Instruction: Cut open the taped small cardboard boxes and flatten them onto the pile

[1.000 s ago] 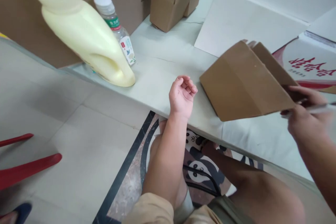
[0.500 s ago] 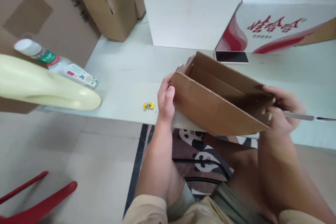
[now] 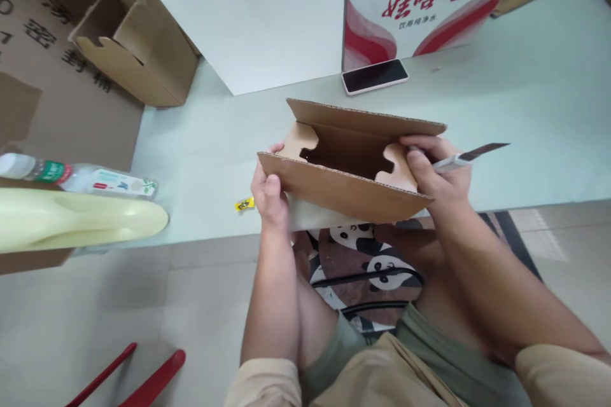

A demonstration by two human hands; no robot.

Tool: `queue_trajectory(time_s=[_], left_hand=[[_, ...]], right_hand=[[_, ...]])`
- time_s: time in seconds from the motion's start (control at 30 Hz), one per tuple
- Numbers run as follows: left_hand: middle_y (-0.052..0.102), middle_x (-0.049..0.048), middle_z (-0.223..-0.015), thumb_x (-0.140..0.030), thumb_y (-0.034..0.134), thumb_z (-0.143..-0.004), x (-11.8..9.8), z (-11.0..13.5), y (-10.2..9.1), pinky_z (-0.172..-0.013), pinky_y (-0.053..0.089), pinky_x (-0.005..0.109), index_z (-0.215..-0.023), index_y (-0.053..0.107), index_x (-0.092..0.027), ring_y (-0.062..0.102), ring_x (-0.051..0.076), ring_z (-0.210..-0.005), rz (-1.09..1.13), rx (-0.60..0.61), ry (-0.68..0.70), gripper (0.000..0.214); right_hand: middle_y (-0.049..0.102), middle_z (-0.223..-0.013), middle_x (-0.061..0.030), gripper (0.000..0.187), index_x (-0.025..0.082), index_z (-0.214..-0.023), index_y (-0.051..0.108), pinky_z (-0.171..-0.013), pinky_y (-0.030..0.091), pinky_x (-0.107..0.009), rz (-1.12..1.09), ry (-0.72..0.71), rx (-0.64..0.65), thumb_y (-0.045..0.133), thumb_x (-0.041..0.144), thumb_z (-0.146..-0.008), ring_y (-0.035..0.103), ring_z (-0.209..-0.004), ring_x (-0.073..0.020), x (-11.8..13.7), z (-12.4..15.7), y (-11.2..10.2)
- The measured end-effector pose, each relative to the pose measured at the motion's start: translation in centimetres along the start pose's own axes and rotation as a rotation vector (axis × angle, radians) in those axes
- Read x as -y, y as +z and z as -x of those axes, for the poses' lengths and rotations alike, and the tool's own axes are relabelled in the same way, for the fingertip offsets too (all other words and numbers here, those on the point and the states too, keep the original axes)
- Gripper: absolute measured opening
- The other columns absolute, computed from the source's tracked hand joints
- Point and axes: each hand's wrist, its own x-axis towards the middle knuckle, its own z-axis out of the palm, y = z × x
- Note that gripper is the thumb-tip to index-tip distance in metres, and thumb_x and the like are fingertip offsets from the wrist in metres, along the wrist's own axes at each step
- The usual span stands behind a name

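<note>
Box at frame centre, top open. Left hand grips its left end; right hand grips the right end plus a knife. Risk: bare blade could cut skin if grip slips.

I count two hands, my left hand and my right hand, one open carton and one knife. On my one tabletop I make it one phone, one small yellow packet and two bottles: one clear bottle, one pale yellow bottle. I see two white boxes, one plain box and one printed box, one big brown box, at least one small carton, and two red bars.
</note>
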Motion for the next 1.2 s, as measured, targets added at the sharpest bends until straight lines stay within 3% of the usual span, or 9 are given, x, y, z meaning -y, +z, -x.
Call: queue_trajectory(time_s=[0.1,0.2,0.37,0.53,0.8,0.9,1.0,1.1,1.2], left_hand=[[0.070,0.0068,-0.119,-0.067,0.058,-0.087,0.0,0.1,0.4,-0.093,0.052,0.033,-0.107,0.073,-0.023,0.067,0.022,-0.105,-0.075,-0.099,0.009,0.050],[0.071,0.0061,-0.113,-0.064,0.063,-0.086,0.0,0.1,0.8,-0.095,0.051,0.031,-0.100,0.070,-0.022,0.067,0.020,-0.104,-0.069,-0.126,0.004,0.045],[0.068,0.0068,-0.114,-0.062,0.070,-0.081,0.1,-0.3,0.6,-0.103,0.050,0.036,-0.109,0.061,-0.024,0.065,0.022,-0.115,-0.098,-0.119,0.031,0.048],[0.066,0.0060,-0.124,-0.059,0.069,-0.081,0.6,-1.0,-0.4,-0.111,0.046,0.044,-0.127,0.059,-0.029,0.061,0.026,-0.125,-0.178,-0.033,0.128,0.055],[0.070,0.0019,-0.130,-0.050,0.063,-0.085,0.6,-1.4,-1.5,-0.120,0.039,0.049,-0.111,0.076,-0.028,0.057,0.028,-0.134,-0.271,0.085,0.111,0.036],[0.072,0.0017,-0.127,-0.051,0.066,-0.083,0.5,-1.8,-1.9,-0.118,0.042,0.049,-0.106,0.077,-0.027,0.060,0.029,-0.131,-0.235,0.074,0.054,0.035],[0.073,0.0033,-0.124,-0.051,0.066,-0.082,0.4,-2.3,-2.7,-0.113,0.047,0.046,-0.100,0.075,-0.024,0.062,0.029,-0.128,-0.095,-0.013,-0.081,0.034],[0.072,0.0071,-0.124,-0.054,0.066,-0.079,0.6,-2.6,-3.3,-0.106,0.053,0.043,-0.098,0.073,-0.022,0.065,0.029,-0.124,0.052,-0.109,-0.260,0.038],[0.069,0.0097,-0.130,-0.052,0.074,-0.071,0.7,-2.5,-3.1,-0.101,0.056,0.041,-0.093,0.073,-0.021,0.066,0.030,-0.121,0.019,-0.118,-0.378,0.038]], right_hand=[[0.061,-0.079,0.0017,0.027,0.030,-0.101,0.058,-0.062,0.052,-0.033,-0.106,-0.021,-0.100,0.068,0.052,-0.088,0.057,-0.064,-0.0149,-0.7,0.5,0.6],[0.066,-0.085,0.0012,0.035,0.035,-0.116,0.052,-0.069,0.056,-0.036,-0.181,0.016,-0.063,0.067,0.051,-0.089,0.064,-0.072,-0.0175,-0.8,0.8,0.9],[0.075,-0.104,-0.0039,0.022,0.030,-0.092,0.072,-0.095,0.057,-0.049,-0.219,-0.031,0.019,0.066,0.051,-0.089,0.071,-0.104,-0.0259,-0.6,0.8,0.3],[0.077,-0.102,-0.0041,0.030,0.030,-0.086,0.079,-0.091,0.058,-0.052,-0.312,-0.073,0.066,0.063,0.056,-0.087,0.072,-0.100,-0.0287,-1.3,0.5,-0.2],[0.077,-0.100,-0.0033,0.026,0.029,-0.083,0.078,-0.089,0.060,-0.048,-0.259,-0.048,0.028,0.062,0.049,-0.090,0.072,-0.099,-0.0256,-0.8,0.7,0.1],[0.076,-0.104,-0.0042,0.026,0.029,-0.093,0.077,-0.065,0.059,-0.037,-0.279,0.017,0.011,0.063,0.050,-0.087,0.073,-0.091,-0.0232,-1.0,0.1,-0.6],[0.075,-0.095,-0.0033,0.024,0.026,-0.095,0.075,-0.042,0.042,-0.026,-0.358,0.146,-0.132,0.061,0.040,-0.083,0.071,-0.073,-0.0183,-1.9,-0.4,-1.2],[0.073,-0.081,-0.0030,0.023,0.022,-0.082,0.074,-0.051,0.047,-0.026,-0.370,0.241,-0.109,0.058,0.038,-0.083,0.069,-0.070,-0.0165,-3.1,-0.5,-1.3],[0.074,-0.086,-0.0029,0.032,0.023,-0.094,0.074,-0.066,0.054,-0.031,-0.331,0.258,0.106,0.061,0.051,-0.086,0.069,-0.076,-0.0170,-3.9,-0.1,-1.2]])
